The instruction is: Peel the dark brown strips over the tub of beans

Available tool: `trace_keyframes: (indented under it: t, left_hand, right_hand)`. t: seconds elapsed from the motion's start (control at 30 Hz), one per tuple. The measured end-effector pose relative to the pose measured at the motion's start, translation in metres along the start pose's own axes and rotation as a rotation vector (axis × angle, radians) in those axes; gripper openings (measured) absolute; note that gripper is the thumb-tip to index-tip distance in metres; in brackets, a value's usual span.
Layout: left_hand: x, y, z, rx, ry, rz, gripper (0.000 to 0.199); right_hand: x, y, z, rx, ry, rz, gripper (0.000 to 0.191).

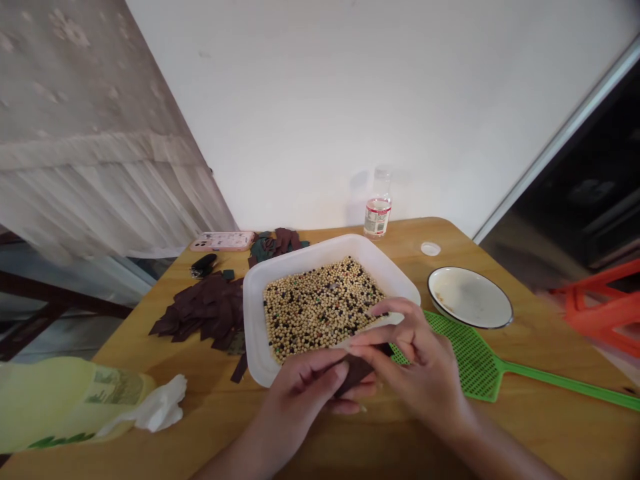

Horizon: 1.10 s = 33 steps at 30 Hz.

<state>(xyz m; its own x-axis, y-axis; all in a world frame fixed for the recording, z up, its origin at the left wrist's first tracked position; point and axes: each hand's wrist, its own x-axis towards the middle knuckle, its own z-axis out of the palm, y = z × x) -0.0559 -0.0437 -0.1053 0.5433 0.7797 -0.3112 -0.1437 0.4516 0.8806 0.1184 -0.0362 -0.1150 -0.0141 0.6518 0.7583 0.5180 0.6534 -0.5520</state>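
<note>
Just beyond the near right corner of the white tub (257, 320), which is holding beads (320, 303), our left hand (310, 383) is pinching a dark brown piece (356, 373), and our right hand (420, 353) is gripping a pale strip (383, 323) against it.

We look from one camera, worn on the person's head, which is placed above the near side of the white tub (254, 327). It faces forward and down across this tub, at rather close distance. Behind the tub, the wall (320, 120) takes the upper middle of our view, and stands farther.
</note>
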Motion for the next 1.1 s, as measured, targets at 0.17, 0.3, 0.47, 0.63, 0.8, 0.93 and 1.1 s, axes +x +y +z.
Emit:
trace_keyframes:
  t: [0.17,0.3,0.47,0.63,0.8,0.93,1.1]
  left_hand:
    - [0.0004,-0.0001,0.0003,-0.016,-0.009,-0.005,0.025]
    - [0.0008,0.0005,-0.0019,-0.032,0.008,0.009,0.026]
    - [0.0,-0.0013,-0.0032,-0.031,0.009,0.031,0.026]
    - [0.0011,-0.0014,-0.0024,-0.057,0.024,0.036,0.025]
    - [0.0028,-0.0017,-0.0024,-0.063,0.029,0.051,0.026]
    - [0.0031,-0.0022,-0.0019,-0.056,0.022,0.042,0.026]
    - [0.0012,-0.0004,-0.0023,-0.034,0.021,0.049,0.027]
  right_hand:
    - [-0.0015,0.0023,-0.0004,0.0,0.006,-0.028,0.041]
    - [-0.0026,0.003,-0.0008,0.017,-0.008,-0.064,0.041]
    - [-0.002,0.0017,0.0006,0.033,-0.007,-0.057,0.039]
    - [-0.0015,0.0054,-0.0007,0.028,-0.009,-0.081,0.042]
    - [0.0001,0.0057,-0.0003,0.014,-0.001,-0.068,0.04]
    - [0.0014,0.0023,0.0012,0.073,-0.061,0.01,0.037]
    - [0.004,0.0044,-0.0024,0.112,-0.092,0.066,0.026]
